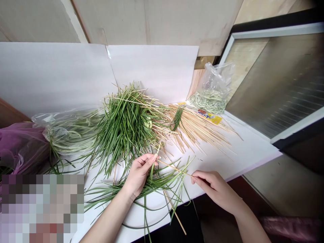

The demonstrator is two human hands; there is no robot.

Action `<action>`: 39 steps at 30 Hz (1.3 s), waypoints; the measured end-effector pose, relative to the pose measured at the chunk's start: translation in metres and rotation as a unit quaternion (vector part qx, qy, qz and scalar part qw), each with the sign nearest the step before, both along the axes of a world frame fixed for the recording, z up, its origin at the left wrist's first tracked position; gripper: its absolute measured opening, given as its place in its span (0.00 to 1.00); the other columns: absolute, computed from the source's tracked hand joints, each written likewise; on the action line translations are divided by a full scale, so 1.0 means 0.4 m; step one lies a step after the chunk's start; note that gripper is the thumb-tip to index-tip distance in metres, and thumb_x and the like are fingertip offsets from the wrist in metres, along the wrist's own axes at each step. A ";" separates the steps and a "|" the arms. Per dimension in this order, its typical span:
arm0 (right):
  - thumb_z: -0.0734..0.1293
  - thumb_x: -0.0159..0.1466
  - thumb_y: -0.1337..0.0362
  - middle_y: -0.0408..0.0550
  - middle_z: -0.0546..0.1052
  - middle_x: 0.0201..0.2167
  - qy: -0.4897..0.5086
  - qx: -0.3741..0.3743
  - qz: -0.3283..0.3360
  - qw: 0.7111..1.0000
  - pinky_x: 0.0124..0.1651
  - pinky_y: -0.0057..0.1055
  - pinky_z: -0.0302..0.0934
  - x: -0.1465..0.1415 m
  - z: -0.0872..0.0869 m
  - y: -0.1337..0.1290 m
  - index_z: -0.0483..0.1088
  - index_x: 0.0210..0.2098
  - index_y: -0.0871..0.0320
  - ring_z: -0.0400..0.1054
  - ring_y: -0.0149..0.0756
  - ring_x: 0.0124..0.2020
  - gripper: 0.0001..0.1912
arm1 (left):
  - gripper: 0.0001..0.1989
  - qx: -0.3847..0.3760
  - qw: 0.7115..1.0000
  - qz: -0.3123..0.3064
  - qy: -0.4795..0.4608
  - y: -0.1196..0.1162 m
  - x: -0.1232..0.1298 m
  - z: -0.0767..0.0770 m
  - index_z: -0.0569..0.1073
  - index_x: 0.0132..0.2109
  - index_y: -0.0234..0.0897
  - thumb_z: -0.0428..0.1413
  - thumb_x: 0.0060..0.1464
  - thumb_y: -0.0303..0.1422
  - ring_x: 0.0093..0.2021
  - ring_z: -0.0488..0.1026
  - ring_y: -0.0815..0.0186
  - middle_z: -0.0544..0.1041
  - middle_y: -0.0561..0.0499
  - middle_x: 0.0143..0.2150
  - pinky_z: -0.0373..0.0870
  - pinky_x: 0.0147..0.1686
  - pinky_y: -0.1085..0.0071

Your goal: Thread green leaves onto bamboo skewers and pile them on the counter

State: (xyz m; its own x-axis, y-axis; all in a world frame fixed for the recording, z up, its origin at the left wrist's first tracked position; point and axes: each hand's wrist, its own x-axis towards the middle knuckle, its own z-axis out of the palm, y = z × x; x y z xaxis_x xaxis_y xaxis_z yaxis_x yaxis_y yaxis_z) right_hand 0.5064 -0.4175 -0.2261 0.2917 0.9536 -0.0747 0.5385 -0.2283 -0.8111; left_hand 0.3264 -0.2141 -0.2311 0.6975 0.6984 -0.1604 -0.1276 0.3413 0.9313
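Near the front of the white table, my left hand (142, 170) pinches a folded green chive (159, 147) between thumb and fingers. My right hand (211, 185) is closed on a thin wooden skewer (174, 167), which reaches left to the fingertips of my left hand. Loose chives (157, 185) lie beneath and between both hands. Behind them rises a big heap of chives (124, 125), with a few skewers on top. To its right, many wooden skewers (202, 130) are spread out, a small chive bunch (178, 118) on them.
A clear bag of pale green strands (212, 98) stands at the back right, beside a framed glass panel (275, 81). Another clear bag (71, 131) and a purple mesh bag (19, 141) are at the left. One skewer (178, 217) juts over the front table edge.
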 end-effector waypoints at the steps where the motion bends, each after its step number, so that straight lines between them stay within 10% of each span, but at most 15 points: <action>1: 0.56 0.73 0.58 0.38 0.56 0.23 0.003 -0.001 -0.001 1.000 0.29 0.30 0.43 0.001 -0.002 -0.001 0.65 0.30 0.55 0.48 0.32 0.24 0.16 | 0.12 -0.005 1.000 0.000 0.000 0.000 0.000 0.000 0.81 0.35 0.35 0.67 0.50 0.40 0.31 0.67 0.72 0.75 0.52 0.29 0.62 0.34 0.77; 39: 0.57 0.73 0.60 0.37 0.53 0.22 -0.014 0.004 -0.010 1.000 0.28 0.30 0.41 -0.005 -0.006 0.005 0.66 0.31 0.56 0.46 0.31 0.24 0.15 | 0.12 -0.006 1.000 0.007 -0.013 0.001 0.004 -0.004 0.78 0.31 0.35 0.67 0.50 0.39 0.30 0.65 0.73 0.74 0.54 0.27 0.60 0.34 0.77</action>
